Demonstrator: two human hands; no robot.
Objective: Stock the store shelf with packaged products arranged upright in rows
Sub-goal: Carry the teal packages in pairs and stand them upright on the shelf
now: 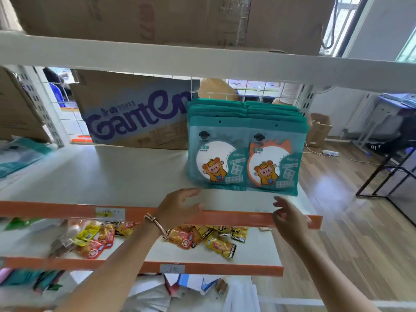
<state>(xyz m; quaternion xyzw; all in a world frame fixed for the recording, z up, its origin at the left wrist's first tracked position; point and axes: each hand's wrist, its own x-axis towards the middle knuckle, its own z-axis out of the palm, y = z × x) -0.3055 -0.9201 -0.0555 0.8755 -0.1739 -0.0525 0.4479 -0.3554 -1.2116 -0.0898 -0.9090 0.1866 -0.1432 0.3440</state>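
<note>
- Teal packets (245, 154) stand upright in two rows at the right end of the white shelf (112, 176).
- They look light, flat, floppy and slick to me; I judge the side edges the best place to pinch.
- My left grip (180, 208) and right grip (290, 219) hover just before them, fingers apart, holding nothing.

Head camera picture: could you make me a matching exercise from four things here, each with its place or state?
1 teal packets
2 Ganten box
3 snack sachets
4 left hand

A loose on the lower shelf
B open, bracelet at the wrist
C upright in two rows
D purple lettering, at the back of the middle shelf

Pairs: 1-C, 2-D, 3-A, 4-B
</note>
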